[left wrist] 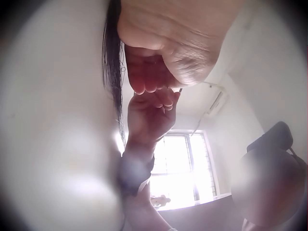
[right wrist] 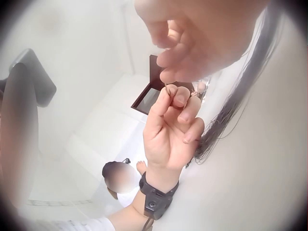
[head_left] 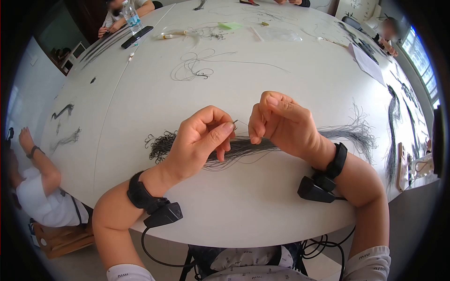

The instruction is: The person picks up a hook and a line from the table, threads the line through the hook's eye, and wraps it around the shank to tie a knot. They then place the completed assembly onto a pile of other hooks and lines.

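Observation:
My left hand (head_left: 194, 140) pinches a small dark fish hook (head_left: 235, 122) between thumb and index finger, its tip showing above the fingertips. Just to the right, my right hand (head_left: 293, 122) has its fingers curled in, gripping a fine fishing line that runs from the hook; most of that line is hidden by the fingers. Both hands are above a long bundle of dark fishing lines (head_left: 248, 148) lying across the table. Many hooks (head_left: 161, 143) cluster at its left end, and loose line ends (head_left: 358, 133) fan out at its right.
On the white table (head_left: 234, 201), a loose tangle of line (head_left: 192, 68) lies ahead. Farther back are a water bottle (head_left: 131, 18), a black case (head_left: 137, 37) and a green paper (head_left: 229, 25). More line bundles (head_left: 393, 126) lie at right. Other people sit around the table.

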Action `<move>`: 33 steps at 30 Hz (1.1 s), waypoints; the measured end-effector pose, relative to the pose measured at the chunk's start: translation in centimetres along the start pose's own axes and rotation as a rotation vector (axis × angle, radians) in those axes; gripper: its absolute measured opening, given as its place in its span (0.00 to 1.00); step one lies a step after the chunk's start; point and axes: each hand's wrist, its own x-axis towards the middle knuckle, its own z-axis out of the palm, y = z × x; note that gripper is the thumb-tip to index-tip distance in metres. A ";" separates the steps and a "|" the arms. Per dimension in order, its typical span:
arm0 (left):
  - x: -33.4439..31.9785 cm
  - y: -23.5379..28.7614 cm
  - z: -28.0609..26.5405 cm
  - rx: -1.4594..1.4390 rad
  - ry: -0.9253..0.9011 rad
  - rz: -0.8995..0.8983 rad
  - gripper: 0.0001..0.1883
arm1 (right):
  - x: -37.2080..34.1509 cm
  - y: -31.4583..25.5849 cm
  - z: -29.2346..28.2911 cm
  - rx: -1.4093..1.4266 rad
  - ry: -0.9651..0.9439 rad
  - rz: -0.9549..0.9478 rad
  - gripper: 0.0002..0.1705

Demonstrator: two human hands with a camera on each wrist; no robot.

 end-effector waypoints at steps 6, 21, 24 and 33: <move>0.0 0.4 0.0 -0.137 -0.033 -0.096 0.10 | -0.2 -0.6 1.2 -0.049 0.010 0.133 0.14; 0.5 0.5 -0.7 -0.414 -0.200 -0.235 0.12 | -0.3 0.3 0.9 -0.355 -0.061 -0.003 0.03; 0.5 0.4 -0.8 -0.455 -0.202 -0.238 0.12 | -0.3 0.2 1.0 -0.331 -0.070 -0.022 0.04; 0.6 0.2 -0.9 -0.486 -0.180 -0.236 0.10 | -0.4 0.4 0.9 -0.457 -0.079 -0.047 0.01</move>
